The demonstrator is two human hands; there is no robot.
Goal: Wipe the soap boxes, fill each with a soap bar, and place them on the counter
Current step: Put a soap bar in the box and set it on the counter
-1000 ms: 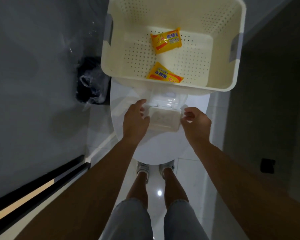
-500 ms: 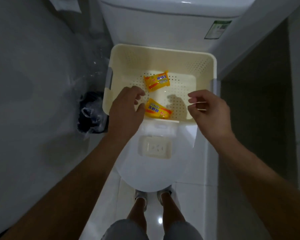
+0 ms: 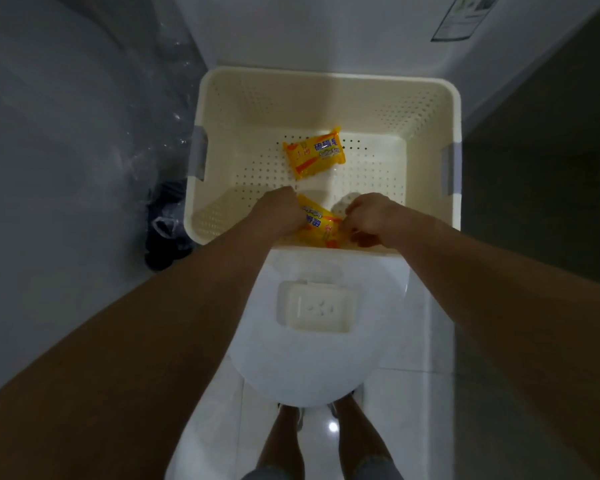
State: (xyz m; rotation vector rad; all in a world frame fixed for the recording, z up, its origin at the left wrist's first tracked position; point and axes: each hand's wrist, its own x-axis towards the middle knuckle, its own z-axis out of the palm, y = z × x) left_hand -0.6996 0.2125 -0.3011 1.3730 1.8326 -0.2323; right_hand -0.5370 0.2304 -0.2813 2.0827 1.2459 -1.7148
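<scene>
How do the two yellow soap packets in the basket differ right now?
The far soap packet lies free on the basket floor, untouched; the near soap packet is held at both ends by the left hand and right hand. The far one shows its whole face, print upright; the near one is partly covered, print turned the other way. Both are yellow with orange and blue print.

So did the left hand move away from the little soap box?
Yes. The left hand let go of the soap box on the toilet lid and went forward into the basket, where it now grips the near soap packet.
</scene>
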